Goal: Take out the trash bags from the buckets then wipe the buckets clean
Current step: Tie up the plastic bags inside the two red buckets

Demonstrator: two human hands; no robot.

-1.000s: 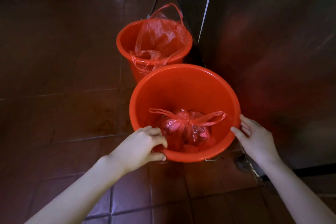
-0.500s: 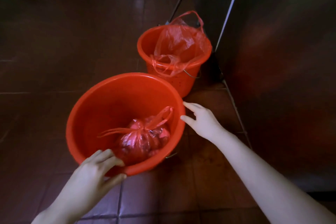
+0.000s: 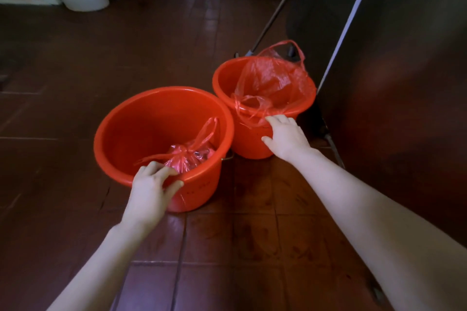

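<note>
Gripping the near bucket point(image 3: 161, 134) at its rim, the left hand point(image 3: 151, 189) pinches it; the right hand point(image 3: 285, 136) rests spread on the far bucket point(image 3: 252, 141). Both bags remain inside: knotted bag point(image 3: 188, 156), open liner point(image 3: 273, 83). Lifting the knotted one likely comes next.

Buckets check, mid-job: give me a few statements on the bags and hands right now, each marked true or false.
1. The near bucket holds a tied bag. True.
2. The far bucket is already bagless. False: an open red liner bag is in it, draped over the rim.
3. The left hand grips the near bucket's rim. True.
4. The right hand is lifting the tied bag out. False: it rests on the far bucket's near rim and side.
5. Both buckets stand upright on the tiled floor. True.
</note>
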